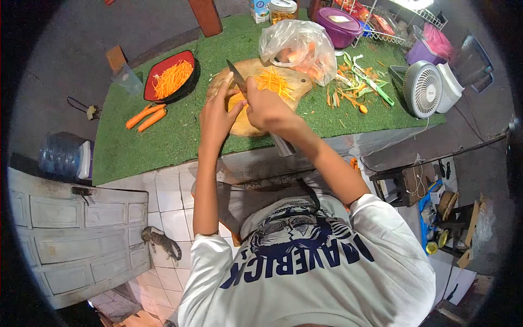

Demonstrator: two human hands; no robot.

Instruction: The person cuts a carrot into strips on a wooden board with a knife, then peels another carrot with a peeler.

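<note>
My right hand [267, 106] grips a knife [236, 75], its blade angled up and left over a round wooden cutting board [248, 128]. The metal handle shows below the wrist. With bent fingers, my left hand [218, 111] presses on orange carrot pieces [235, 100] beside the blade; the fingers partly hide them. A pile of carrot strips [274, 83] lies on the board to the right. To the left, a red and black bowl [151, 88] holds more carrot strips. Two whole carrots [146, 117] rest on the green mat below the bowl.
A clear plastic bag [299, 46] with orange pieces overlaps the board's far edge. Peelings [354, 82] and a green-handled peeler [384, 95] lie to the right, near a white fan [423, 89]. A purple tub [339, 27] stands behind. A cat [162, 242] is on the tiled floor.
</note>
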